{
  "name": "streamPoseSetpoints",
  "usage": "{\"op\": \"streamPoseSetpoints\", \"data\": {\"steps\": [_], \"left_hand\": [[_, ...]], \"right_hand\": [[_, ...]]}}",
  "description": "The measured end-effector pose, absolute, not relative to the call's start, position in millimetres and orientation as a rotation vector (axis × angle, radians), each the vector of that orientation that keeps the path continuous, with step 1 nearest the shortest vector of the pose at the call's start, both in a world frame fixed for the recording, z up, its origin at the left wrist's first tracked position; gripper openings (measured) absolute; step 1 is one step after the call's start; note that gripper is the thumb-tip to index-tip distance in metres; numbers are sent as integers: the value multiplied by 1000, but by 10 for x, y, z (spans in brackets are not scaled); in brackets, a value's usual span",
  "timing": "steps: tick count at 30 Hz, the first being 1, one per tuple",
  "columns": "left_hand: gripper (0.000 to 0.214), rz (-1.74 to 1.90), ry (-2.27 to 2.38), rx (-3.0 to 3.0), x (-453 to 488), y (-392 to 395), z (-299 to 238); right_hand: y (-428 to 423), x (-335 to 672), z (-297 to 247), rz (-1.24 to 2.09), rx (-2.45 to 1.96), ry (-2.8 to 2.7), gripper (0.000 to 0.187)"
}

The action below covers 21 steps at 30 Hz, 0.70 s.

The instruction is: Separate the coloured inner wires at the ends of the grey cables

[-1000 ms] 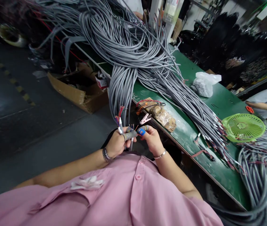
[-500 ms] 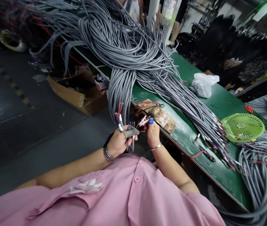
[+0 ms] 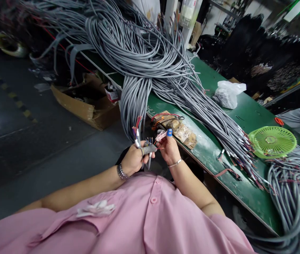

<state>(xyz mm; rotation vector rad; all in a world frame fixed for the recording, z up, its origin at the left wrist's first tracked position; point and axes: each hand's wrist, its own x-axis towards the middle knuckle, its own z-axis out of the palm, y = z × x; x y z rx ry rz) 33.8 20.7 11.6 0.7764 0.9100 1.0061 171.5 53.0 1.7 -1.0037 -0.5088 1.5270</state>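
The left hand (image 3: 132, 158) pinches thin coloured wires (image 3: 150, 140); whether the right hand's (image 3: 169, 151) fingers grip the pink clip (image 3: 161, 135), at the wires' two o'clock, I cannot tell. A slackening left pinch could tangle them.

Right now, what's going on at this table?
A person's left hand grips grey cable ends with white bands and thin coloured wires. The right hand, wearing a blue thumb band, is beside a pale pink clip; whether it grips anything is unclear. Looped grey cables lie across the green table.
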Motion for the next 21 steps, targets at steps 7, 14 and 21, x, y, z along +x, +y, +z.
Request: {"op": "streamPoseSetpoints", "data": {"steps": [7, 14, 21], "left_hand": [[19, 1036, 900, 783, 282, 137, 123], [18, 1101, 911, 747, 304, 141, 156], [18, 1092, 931, 741, 351, 177, 170]], "right_hand": [[451, 1778, 71, 1705, -965, -459, 54], [395, 1771, 135, 1628, -956, -545, 41], [492, 1779, 36, 1679, -952, -470, 40]]}}
